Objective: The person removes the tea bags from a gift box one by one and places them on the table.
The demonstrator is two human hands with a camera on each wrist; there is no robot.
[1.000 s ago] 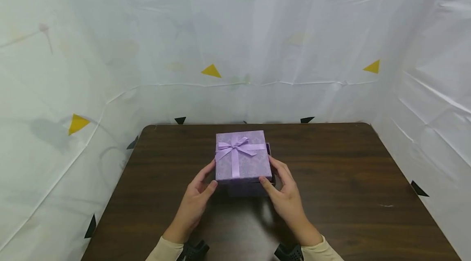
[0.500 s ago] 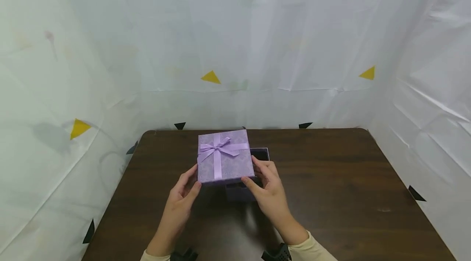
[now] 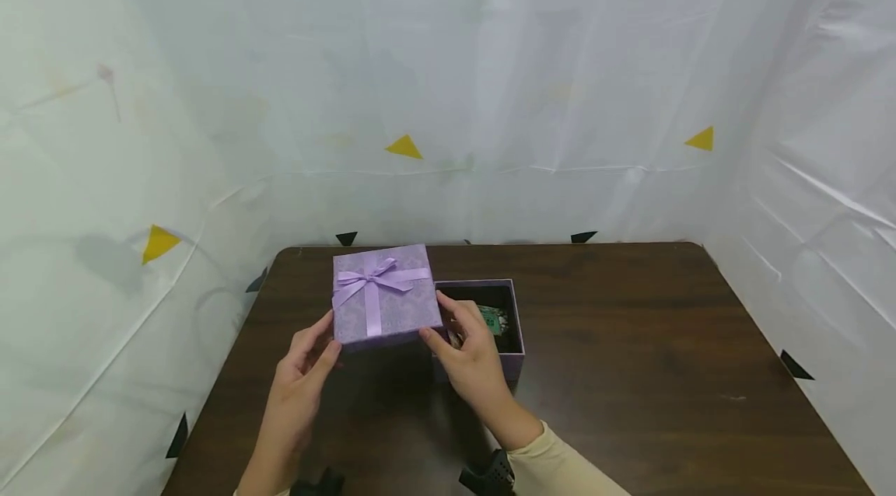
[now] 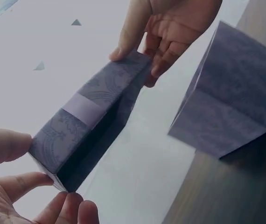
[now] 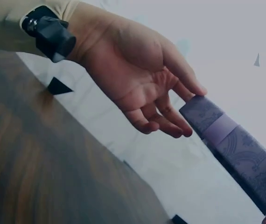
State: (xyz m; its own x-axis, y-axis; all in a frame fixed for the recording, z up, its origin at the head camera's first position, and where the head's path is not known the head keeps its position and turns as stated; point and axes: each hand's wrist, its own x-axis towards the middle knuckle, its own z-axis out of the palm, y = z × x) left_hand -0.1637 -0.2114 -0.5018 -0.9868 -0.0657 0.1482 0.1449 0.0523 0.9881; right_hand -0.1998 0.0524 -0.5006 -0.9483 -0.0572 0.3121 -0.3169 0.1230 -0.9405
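Observation:
A purple patterned gift box lid (image 3: 406, 305) with a lilac ribbon bow is held up between both hands. My left hand (image 3: 297, 387) pinches its left side between thumb and fingers. At the opposite side my right hand (image 3: 472, 368) pinches the near corner, its other fingers hanging free below, as the right wrist view shows. The matching box base (image 3: 514, 360) stands uncovered on the table, right of the lid and partly behind the right hand. Inside its dark interior lies a small green item (image 3: 493, 319) resembling a circuit board, mostly hidden. In the left wrist view the lid's hollow underside shows.
The dark wooden table (image 3: 665, 356) has rounded far corners. White sheeting (image 3: 532, 92) hangs around its back and sides, with yellow and black triangles stuck on it. A black wrist camera (image 3: 490, 473) sits at the right cuff.
Both hands have moved the lid left, off the box base. The base's interior and the green item in it have come into view. The base remains on the table.

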